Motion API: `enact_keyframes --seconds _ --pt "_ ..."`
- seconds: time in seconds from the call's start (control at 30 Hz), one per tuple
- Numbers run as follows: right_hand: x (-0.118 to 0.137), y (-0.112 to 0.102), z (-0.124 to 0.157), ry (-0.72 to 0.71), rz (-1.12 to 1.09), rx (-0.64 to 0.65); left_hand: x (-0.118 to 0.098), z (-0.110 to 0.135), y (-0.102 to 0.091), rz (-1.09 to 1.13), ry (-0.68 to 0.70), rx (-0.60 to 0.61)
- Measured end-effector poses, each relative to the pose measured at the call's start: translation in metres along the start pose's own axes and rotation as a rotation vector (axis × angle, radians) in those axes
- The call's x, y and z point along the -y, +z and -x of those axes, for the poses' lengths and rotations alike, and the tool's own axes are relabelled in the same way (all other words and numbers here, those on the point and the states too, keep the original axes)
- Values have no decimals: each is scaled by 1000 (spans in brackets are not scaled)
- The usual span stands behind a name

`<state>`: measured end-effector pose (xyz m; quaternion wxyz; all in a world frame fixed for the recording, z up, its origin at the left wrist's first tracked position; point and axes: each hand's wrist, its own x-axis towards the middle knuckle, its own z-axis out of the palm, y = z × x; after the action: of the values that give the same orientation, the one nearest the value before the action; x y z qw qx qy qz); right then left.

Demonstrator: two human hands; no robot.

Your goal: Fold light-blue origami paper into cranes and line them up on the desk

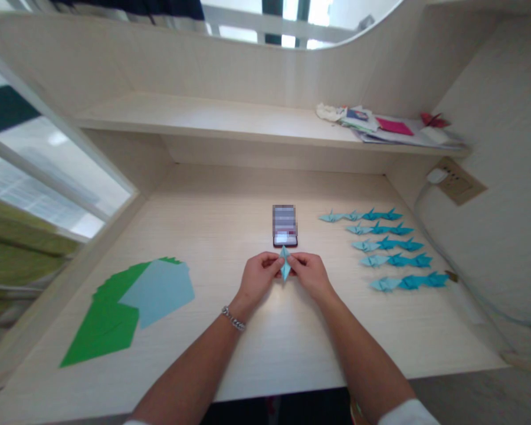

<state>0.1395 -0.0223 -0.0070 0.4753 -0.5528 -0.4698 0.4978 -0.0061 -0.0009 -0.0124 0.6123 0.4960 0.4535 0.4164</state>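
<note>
You've got 15 folded paper cranes (387, 245) in five rows of three, one phone (285, 226), one half-folded blue piece (285, 263), two paper stacks (133, 304).

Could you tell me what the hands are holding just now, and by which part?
Both hands, left hand and right hand, pinch a small folded light-blue paper piece by its two side edges, mid-height.

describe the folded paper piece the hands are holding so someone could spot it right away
On the pale wooden desk, just in front of the dark phone, the left hand and right hand meet. Pinched between them is a small light blue folded paper diamond, unlike the finished blue paper cranes lying in rows to the right.
</note>
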Motion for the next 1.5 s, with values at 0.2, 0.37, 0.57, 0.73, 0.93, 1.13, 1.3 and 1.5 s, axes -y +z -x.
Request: enact_keyframes --seconds 0.2,0.37,0.57,0.73,0.93,1.13,1.3,1.5 --pt "0 2 -1 12 17 -9 -6 2 3 -28 -7 -25" --pt "2 -1 1 21 25 23 -4 1 0 10 -25 17" --pt "4 -8 -2 -73 84 -58 -5 3 1 -20 -63 72" --pt "7 -9 -1 -75 85 -64 -9 7 4 -30 -81 107" --pt "11 -7 0 -66 56 -51 -9 7 3 -44 -75 111" --pt "7 -7 -1 -58 73 -101 -8 7 3 -72 -48 129" --pt "8 -7 -1 -77 6 -92 -7 7 3 -99 -39 148" --pt "11 -7 0 -110 -6 -120 -10 9 5 -139 -8 163"
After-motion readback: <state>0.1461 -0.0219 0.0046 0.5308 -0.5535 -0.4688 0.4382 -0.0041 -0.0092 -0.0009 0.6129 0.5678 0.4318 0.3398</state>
